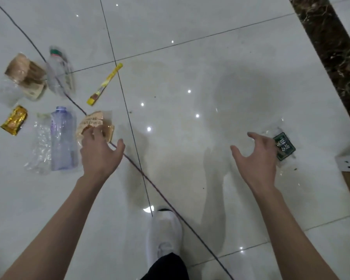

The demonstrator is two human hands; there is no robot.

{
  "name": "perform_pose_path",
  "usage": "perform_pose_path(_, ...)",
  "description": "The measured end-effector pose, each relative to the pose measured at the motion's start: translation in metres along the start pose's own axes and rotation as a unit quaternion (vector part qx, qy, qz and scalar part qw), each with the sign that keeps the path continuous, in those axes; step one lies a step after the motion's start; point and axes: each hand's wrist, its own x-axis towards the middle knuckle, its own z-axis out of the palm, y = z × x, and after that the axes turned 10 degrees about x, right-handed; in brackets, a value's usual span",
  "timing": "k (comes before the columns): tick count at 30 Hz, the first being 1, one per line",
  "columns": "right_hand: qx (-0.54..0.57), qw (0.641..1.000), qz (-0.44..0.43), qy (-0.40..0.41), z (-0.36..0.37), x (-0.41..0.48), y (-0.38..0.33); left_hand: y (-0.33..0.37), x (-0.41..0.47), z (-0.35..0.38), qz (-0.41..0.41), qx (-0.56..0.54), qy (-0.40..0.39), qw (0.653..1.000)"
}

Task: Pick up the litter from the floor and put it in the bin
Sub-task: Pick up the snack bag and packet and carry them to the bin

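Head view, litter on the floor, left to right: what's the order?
Gold wrapper → purple bottle → yellow stick packet → green packet, far right beside the right hand. Overlapping pieces at upper left skipped.

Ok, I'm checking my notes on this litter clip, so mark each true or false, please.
1. Both hands, left hand and right hand, are empty. True.
2. The long yellow stick sachet is in the left hand. False: it lies on the floor.
3. The dark green square packet lies by the right hand. True.
4. The pale purple plastic bottle stands upright. False: it lies on its side.
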Motion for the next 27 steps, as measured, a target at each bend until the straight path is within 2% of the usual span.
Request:
perform_pose_path(8, -0.085, 0.995, 0.012, 0.042, 0.054, 0.049, 0.075, -0.03, 0.044, 0.079, -0.007, 0.029, 0.079, 0.996)
perform_pose_path(15, -0.127, 0.99, 0.035, 0.053, 0.08, 0.07, 0.103, -0.04, 0.057, 0.108, -0.03, 0.054, 0.041, 0.997)
perform_pose_path(20, -0.167, 0.983, 0.01, 0.068, 0.09, 0.067, 0.103, -0.042, 0.063, 0.113, -0.037, 0.082, 0.046, 0.995)
perform_pose_path(27, -0.163, 0.98, -0.06, 0.094, 0.102, 0.064, 0.101, -0.045, 0.064, 0.122, 0.002, 0.092, 0.047, 0.995)
